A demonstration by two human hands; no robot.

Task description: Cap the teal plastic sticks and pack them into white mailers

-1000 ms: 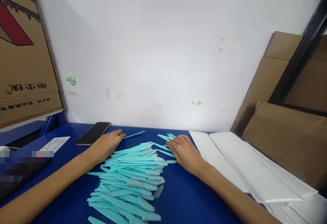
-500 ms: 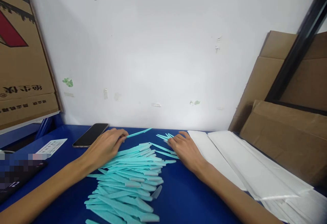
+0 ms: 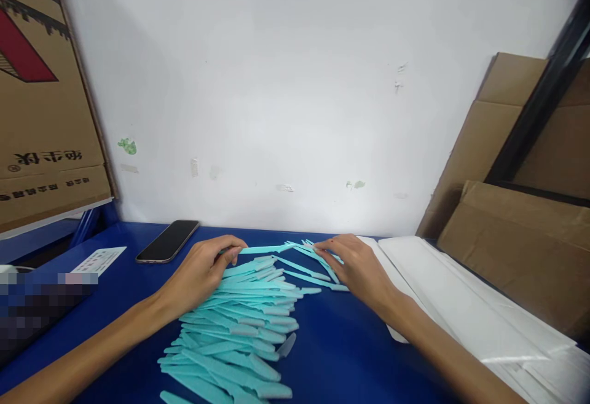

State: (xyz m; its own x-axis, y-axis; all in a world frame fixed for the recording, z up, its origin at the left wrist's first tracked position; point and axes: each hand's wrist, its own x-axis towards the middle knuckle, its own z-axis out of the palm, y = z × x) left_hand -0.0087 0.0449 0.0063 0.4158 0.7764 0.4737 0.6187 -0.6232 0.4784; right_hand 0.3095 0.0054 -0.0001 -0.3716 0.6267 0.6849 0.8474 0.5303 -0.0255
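My left hand [image 3: 214, 265] is closed in a pinch on the handle end of a light-teal eyebrow razor [image 3: 262, 249], held almost level with its head pointing right. Close to that head, my right hand [image 3: 353, 262] has its thumb and forefinger together; what lies between them is too small to make out. Below my left hand spreads a pile of the same teal razors [image 3: 235, 330], overlapping and mostly lying crosswise. A few loose razors [image 3: 304, 269] rest under and beside my right fingers. A small clear cap [image 3: 286, 346] lies at the pile's right edge.
A phone [image 3: 168, 241] and a printed card [image 3: 99, 260] lie on the blue table [image 3: 341, 355] at left. White flat sleeves [image 3: 470, 305] are stacked at right. Cardboard [image 3: 516, 250] leans behind them; a large carton [image 3: 50, 115] stands at upper left. A white wall [image 3: 295, 84] backs the table.
My left hand has moved right, bringing the razor from an upward slant to nearly level, its head close to my right fingers. My right hand has shifted slightly right, uncovering more loose razors.
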